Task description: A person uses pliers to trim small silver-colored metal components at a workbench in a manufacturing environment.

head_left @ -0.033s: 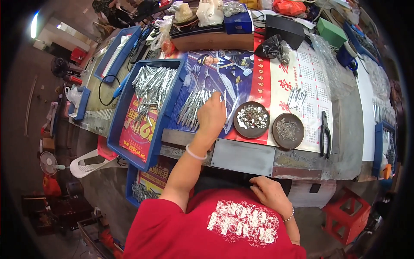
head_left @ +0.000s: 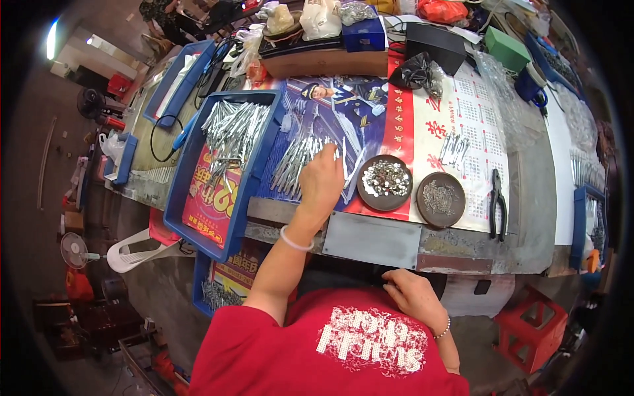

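Grey surface [head_left: 535, 198], blue tray [head_left: 244, 198], slim silver rods [head_left: 294, 166].
Left hand [head_left: 322, 181] at the rods, right hand [head_left: 416, 300] half-curled near the front edge: well apart, both grips unclear. Rods lie piled just right of the tray, long axes slanting away and rightward.

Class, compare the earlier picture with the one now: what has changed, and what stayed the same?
The left hand has shifted slightly left and toward the body, beside the metal rods. Whether it gripped or released anything is unclear. The right hand, bowls and pliers stayed put.
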A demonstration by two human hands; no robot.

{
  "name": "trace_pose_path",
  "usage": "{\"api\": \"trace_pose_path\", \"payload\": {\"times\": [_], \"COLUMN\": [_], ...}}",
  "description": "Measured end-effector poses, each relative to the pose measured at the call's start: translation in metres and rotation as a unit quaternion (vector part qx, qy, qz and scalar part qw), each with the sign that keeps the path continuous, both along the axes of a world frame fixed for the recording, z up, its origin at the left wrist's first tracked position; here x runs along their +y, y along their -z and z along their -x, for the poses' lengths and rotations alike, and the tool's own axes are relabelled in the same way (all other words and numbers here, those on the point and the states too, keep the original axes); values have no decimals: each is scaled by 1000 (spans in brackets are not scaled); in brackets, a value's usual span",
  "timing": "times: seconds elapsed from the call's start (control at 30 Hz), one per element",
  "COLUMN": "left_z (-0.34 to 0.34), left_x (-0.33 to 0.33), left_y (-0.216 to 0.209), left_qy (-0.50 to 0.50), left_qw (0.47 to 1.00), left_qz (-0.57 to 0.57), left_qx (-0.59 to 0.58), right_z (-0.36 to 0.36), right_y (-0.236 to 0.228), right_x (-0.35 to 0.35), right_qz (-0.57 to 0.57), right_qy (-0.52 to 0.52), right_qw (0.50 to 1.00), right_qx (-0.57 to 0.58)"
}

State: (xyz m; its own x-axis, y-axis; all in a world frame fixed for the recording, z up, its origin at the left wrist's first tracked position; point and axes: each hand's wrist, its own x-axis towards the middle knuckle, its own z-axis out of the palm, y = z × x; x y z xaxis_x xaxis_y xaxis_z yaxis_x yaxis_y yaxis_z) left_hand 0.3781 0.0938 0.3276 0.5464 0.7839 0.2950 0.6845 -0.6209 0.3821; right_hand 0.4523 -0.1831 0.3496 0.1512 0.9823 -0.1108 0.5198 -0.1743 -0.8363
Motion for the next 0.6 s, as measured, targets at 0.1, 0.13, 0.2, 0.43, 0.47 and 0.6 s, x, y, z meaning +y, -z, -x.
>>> {"api": "trace_pose_path", "payload": {"times": [0.1,0.13,0.2,0.43,0.47,0.6], "left_z": [17,18,12,-28,-31,-35], "left_x": [-14,-14,-11,24,25,32], "left_y": [-7,-6,0,30,32,33], "left_qy": [80,76,127,97,102,64], "left_qw": [996,996,991,991,990,996], "left_qz": [25,26,38,57,47,11], "left_qx": [-40,-41,-22,70,84,62], "right_z": [2,4,8,21,22,22], "right_y": [0,0,1,-3,-3,-9], "right_x": [3,5,11,22,21,17], "right_qz": [6,7,-5,-19,-19,13], "right_qy": [-6,-10,-45,-58,-63,-43], "right_qw": [1000,1000,999,998,998,999], "right_qx": [8,6,-9,-7,-9,-11]}}
